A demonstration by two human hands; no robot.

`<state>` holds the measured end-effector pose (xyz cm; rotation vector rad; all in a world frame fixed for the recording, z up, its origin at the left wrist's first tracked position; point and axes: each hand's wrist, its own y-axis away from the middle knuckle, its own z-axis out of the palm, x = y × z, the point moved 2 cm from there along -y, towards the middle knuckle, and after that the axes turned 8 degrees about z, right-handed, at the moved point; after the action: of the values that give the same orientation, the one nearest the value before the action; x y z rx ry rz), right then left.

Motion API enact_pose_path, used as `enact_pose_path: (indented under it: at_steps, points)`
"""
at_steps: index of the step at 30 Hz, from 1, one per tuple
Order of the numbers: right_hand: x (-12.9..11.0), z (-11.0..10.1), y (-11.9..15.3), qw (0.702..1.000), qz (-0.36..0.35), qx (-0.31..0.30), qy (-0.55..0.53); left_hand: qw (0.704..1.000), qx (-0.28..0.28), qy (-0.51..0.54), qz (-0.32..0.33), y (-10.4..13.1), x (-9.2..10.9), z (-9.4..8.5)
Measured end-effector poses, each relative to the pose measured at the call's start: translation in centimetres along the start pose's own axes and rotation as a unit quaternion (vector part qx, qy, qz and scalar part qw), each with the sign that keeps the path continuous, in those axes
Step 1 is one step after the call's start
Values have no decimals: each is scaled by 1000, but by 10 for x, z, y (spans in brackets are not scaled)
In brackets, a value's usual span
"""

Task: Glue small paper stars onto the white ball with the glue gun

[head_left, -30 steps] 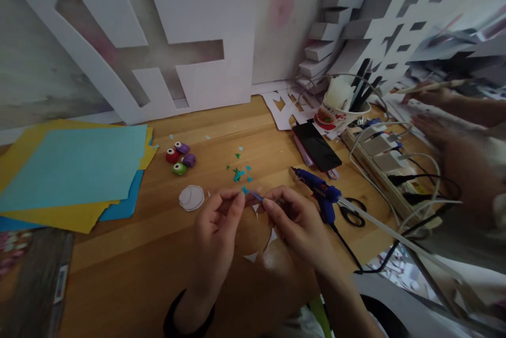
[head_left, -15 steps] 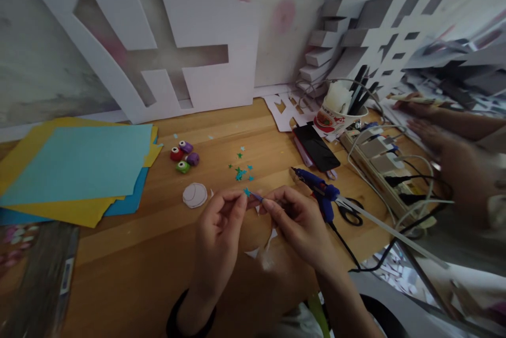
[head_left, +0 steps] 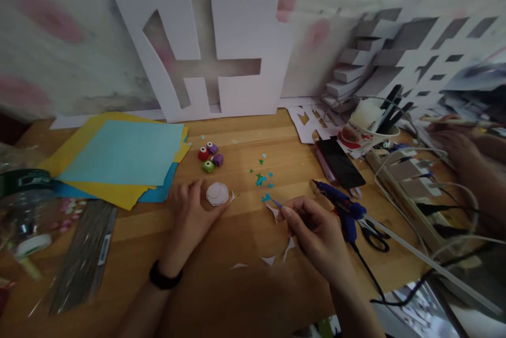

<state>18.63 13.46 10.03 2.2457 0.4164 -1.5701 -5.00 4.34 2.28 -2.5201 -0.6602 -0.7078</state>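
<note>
My left hand [head_left: 192,219] reaches over the tabletop with thumb and fingers spread around a small stack of white paper circles [head_left: 217,194]; whether a fingertip touches the edge I cannot tell. Between the thumb and fingers of my right hand [head_left: 312,227] is a thin purple tool with a pointed tip [head_left: 275,202]. Its tip meets a blue paper star [head_left: 265,198], just in front of a loose group of small blue and green stars [head_left: 261,179]. Several white paper scraps [head_left: 269,260] lie near my right hand.
Small coloured craft punches [head_left: 208,166] sit behind the circles. Coloured paper sheets [head_left: 122,151] lie left. To the right are a blue glue gun [head_left: 340,201], scissors [head_left: 375,236], a phone [head_left: 342,163], a paper cup [head_left: 356,135] and power strips with cables. Another person's hand [head_left: 454,140] is far right.
My left hand has let go of the blue star and moved left to the paper circles, its fingers spreading. The star is now beside the tool's tip in my right hand. The view has shifted left.
</note>
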Motion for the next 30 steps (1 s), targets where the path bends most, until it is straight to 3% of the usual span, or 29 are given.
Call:
enact_pose_path:
  at_steps: [6,10,13,21,25,30]
  points:
    - [-2,6,0,1000,-19,7,13,998,1,57,30,-7,2,4]
    - [-12,14,1,999,-31,-8,-2,992,-6,122,17,-3,12,-4]
    - [-24,18,8,998,-41,-21,-53,988,-10,148,38,7,35,-22]
    - [-53,12,48,982,-85,-64,-158,977,76,94,174,50,103,-85]
    - [-52,7,67,976,-91,-62,-190,966,126,51,222,64,121,-100]
    - [-51,0,82,970,-121,-50,-207,959,144,0,244,76,136,-110]
